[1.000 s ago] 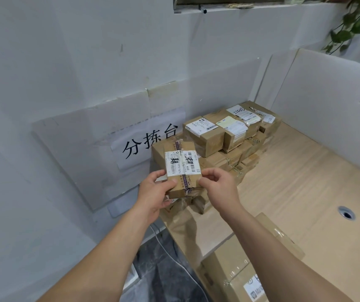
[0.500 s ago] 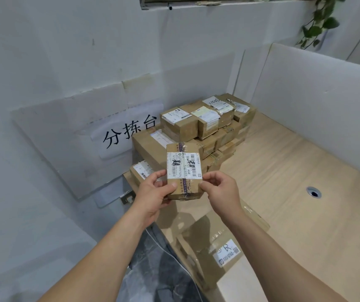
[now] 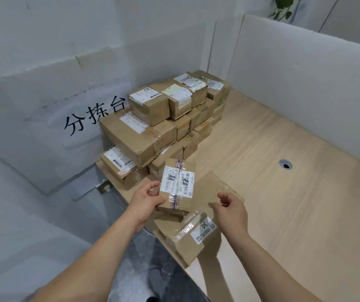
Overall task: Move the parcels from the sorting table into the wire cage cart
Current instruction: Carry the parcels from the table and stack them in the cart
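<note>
The right hand (image 3: 232, 211) has let go and now hangs loosely curled, empty, while the left hand (image 3: 145, 200) alone pinches the small parcel (image 3: 178, 185). Best wrap those fingers further round its edge (one-handed, it may tip) before carrying it off the sorting table (image 3: 283, 203).

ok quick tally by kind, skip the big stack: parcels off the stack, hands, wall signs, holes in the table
parcels off the stack: 2 (held parcel, loose parcel)
hands: 2 (left hand, right hand)
paper sign: 1
cable hole: 1
total: 6
</note>
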